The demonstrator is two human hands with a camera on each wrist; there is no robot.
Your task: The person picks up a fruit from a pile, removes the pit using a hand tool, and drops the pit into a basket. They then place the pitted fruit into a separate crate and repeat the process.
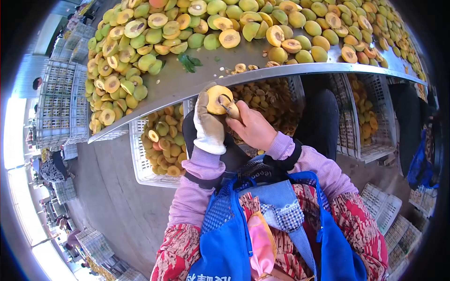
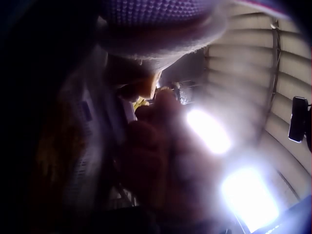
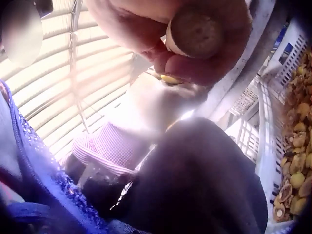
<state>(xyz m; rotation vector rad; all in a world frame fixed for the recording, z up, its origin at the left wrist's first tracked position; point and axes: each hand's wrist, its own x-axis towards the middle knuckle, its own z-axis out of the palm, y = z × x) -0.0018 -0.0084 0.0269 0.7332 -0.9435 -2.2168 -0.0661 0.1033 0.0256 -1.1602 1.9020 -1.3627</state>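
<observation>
My left hand (image 1: 208, 125), in a white work glove with a brown-stained palm, holds a yellow peach-like fruit half (image 1: 215, 98) with its cut face up. My right hand (image 1: 254, 129) is bare and grips a pitting knife (image 1: 231, 111) by its short wooden handle. The curved metal blade lies against the middle of the cut face, at the brown pit. In the right wrist view the round butt of the handle (image 3: 197, 32) pokes out from the curled fingers. The left wrist view is dark and blurred around the hands.
A metal table (image 1: 183, 82) piled with green-yellow fruit halves (image 1: 136, 61) runs across the front, its edge just beyond my hands. Below stand white crates, one with fruit halves (image 1: 164, 140), another with brown pits and scraps (image 1: 269, 100). My knees flank the scrap crate.
</observation>
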